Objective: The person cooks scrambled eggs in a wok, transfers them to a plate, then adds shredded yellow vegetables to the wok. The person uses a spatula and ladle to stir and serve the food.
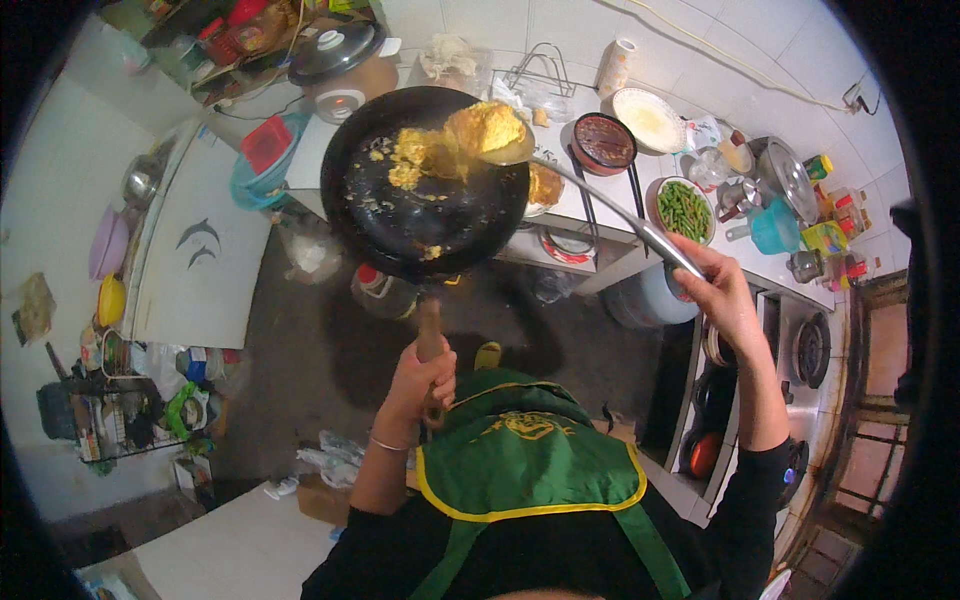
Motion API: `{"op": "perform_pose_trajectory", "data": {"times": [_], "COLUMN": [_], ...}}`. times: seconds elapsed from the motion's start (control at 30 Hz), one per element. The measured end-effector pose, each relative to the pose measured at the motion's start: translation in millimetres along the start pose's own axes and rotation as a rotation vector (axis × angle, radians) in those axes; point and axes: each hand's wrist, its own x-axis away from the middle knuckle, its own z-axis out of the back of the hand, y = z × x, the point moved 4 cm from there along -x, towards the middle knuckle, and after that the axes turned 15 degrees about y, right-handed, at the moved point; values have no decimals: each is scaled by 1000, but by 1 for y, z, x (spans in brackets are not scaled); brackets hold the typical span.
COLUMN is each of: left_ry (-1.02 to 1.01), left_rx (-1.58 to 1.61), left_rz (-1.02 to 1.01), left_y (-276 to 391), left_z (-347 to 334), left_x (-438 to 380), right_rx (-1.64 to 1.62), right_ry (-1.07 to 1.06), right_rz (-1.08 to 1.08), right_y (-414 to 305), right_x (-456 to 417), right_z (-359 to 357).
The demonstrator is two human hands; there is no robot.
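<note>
My left hand [424,379] grips the wooden handle [430,334] of a black wok [420,240], which is held up off any surface and in front of the counter. Scrambled egg [409,154] lies in small pieces across the wok's inside. In my right hand [716,292] is the metal handle of a ladle [600,196]. Its bowl is at the wok's upper right rim, heaped with yellow and browned egg [495,131]. Just beyond that rim, a partly hidden plate holds browned food [545,186].
A plate of green beans [684,211], a brown bowl [604,142] with chopsticks beside it, and a patterned white plate [649,120] stand on the counter. A rice cooker [341,71] is at the back left. Below are an oil jug [382,292] and a blue water bottle [649,296].
</note>
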Motion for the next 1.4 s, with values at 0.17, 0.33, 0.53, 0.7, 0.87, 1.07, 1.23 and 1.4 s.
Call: {"op": "perform_pose_trajectory", "data": {"times": [0.17, 0.33, 0.53, 0.7, 0.87, 1.07, 1.23, 1.4], "left_ry": [49, 94, 114, 107, 108, 93, 54, 66], "left_rx": [15, 3, 50, 24, 8, 29, 37, 13], "left_rz": [-33, -94, -134, -132, -122, -85, -94, -80], "left_y": [5, 14, 17, 22, 22, 22, 20, 19], "left_z": [11, 17, 22, 21, 21, 21, 22, 23], "left_x": [-10, -13, -13, -7, 0, 6, 5, 4], "right_rx": [-47, -10, 189, 502, 788, 1095, 1303, 1378], "right_ry": [64, 71, 8, -69, -48, 29, 69, 170], "right_rz": [-53, -52, 45, 88, 393, 762, 833, 812], "right_y": [-1, 4, 20, 56, 47, -2, -34, -41], "right_x": [-12, -27, -54, -82, -95, -101, -96, -93], "right_z": [29, 48, 31, 2, -20, -26, -29, -21]}}
